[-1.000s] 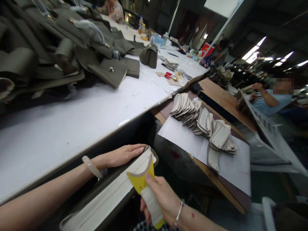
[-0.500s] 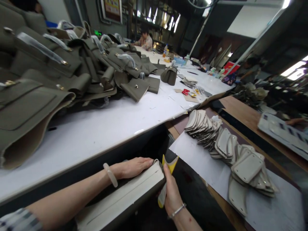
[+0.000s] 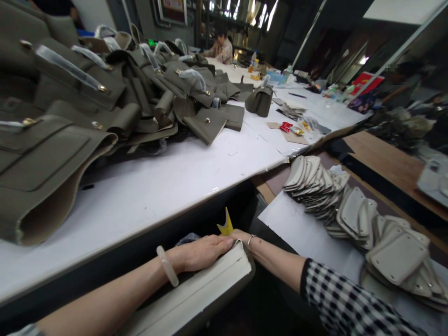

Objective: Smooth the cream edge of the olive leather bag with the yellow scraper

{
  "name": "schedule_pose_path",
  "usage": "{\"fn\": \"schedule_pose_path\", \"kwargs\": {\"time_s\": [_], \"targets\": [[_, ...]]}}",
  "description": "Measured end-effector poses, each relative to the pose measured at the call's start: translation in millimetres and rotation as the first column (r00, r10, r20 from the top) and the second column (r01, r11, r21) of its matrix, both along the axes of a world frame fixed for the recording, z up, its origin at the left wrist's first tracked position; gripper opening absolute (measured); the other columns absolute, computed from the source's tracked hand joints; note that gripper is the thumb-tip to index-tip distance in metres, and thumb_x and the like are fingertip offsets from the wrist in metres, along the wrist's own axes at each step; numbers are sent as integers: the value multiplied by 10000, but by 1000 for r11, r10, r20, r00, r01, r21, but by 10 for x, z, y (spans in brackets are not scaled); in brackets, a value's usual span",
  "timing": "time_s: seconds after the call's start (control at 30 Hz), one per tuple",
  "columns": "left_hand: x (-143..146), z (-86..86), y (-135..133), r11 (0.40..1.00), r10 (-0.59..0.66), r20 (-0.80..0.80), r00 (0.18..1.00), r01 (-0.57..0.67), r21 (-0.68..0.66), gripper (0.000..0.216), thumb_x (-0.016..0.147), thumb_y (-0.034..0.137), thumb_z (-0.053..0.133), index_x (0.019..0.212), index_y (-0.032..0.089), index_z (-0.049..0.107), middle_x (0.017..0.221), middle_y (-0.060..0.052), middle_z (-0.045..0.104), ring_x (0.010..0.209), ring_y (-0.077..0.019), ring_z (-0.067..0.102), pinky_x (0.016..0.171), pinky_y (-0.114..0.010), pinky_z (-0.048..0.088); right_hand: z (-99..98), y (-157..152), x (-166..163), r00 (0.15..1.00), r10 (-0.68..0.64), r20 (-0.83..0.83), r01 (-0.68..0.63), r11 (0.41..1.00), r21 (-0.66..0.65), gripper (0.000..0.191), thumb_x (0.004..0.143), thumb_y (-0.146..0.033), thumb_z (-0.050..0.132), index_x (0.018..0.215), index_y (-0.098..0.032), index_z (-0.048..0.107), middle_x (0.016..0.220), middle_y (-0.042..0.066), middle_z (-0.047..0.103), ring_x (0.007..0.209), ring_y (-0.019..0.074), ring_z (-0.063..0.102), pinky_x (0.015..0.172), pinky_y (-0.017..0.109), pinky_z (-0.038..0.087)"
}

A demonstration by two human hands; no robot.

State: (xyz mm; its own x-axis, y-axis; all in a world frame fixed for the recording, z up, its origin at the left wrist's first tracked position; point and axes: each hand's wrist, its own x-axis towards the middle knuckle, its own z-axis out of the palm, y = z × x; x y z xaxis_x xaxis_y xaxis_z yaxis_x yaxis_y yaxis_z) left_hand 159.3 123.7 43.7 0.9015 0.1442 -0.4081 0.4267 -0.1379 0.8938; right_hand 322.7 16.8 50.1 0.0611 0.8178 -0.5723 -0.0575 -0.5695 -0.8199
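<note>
While your left hand (image 3: 206,253) is resting on the near pale-faced piece (image 3: 196,296) along its far edge, grip unclear, your right hand (image 3: 241,235) is grasping the yellow tool (image 3: 226,226) just beyond, apparently smoothing that side, probably calling next for steady bracing.

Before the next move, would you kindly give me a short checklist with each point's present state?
1. Left hand on the pale panel's edge: ok, it lies along the upper edge.
2. Yellow tool in the right hand: ok, though only its notched end shows.
3. Right hand's finger placement: cannot tell, the fingers are mostly hidden.
4. Whole panel in view: not ok, its near end runs out of the picture.
5. Both hands apart from the stacked pale pieces: ok, a gap shows.
</note>
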Motion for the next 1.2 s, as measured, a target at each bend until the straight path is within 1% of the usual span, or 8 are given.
{"fn": "schedule_pose_path", "kwargs": {"time_s": [0.23,0.33,0.53,0.7,0.83,0.93,1.03,1.2], "targets": [[2,24,-13,999,-17,48,999,19,-51,618,999,566,241,1298,166,606,1370,-95,613,1243,-213,562,1124,-313,331,-52,-162,-4,954,71,293,-116,983,139,355,944,-375,515,689,-188,675,743,26,713,944,219,705,928,401,543],[-1,45,-50,999,34,90,995,-36,20,553,1002,532,277,1217,171,637,1291,-82,655,1176,-209,588,1081,-294,366,-161,-234,-45,894,66,443,-161,970,180,411,971,-334,474,626,-206,656,712,31,726,935,205,715,973,394,535],[2,50,-99,993,77,-33,996,-73,96,531,967,535,340,947,153,707,956,-59,729,860,-221,633,829,-311,468,-378,-360,-55,692,52,720,-288,934,209,371,953,-358,546,685,-132,669,770,29,740,740,119,704,813,283,585],[7,68,-120,993,84,-24,996,-81,88,518,962,523,319,842,162,671,871,-40,689,789,-190,580,753,-285,441,-550,-191,69,717,145,682,-336,929,155,291,949,-425,587,946,-146,669,896,32,717,781,147,686,760,337,587],[5,91,-140,988,113,-27,993,-109,109,481,956,502,333,777,164,625,848,-37,660,776,-180,553,724,-281,417,-694,16,290,751,213,625,-302,953,38,362,921,-509,587,913,-153,650,816,17,678,713,152,652,669,306,564],[8,90,-140,985,129,-41,991,-123,120,480,955,510,332,795,162,621,832,-42,658,777,-192,558,737,-301,414,-601,37,584,759,230,609,-238,969,-70,412,941,-537,490,956,-137,585,685,0,606,531,120,576,504,257,491],[15,91,-132,987,124,-49,991,-118,111,497,952,530,336,830,161,646,854,-52,679,795,-208,579,748,-314,421,-300,-24,871,783,329,527,-291,944,-155,565,944,-642,270,1068,-149,517,574,-34,536,411,122,513,396,233,416],[19,100,-118,984,141,-49,989,-135,114,526,952,531,340,967,146,699,979,-92,706,887,-244,611,811,-334,432,15,56,992,652,662,369,-636,743,-208,555,743,-713,608,859,-170,616,578,-20,590,439,117,516,405,210,376]]}}
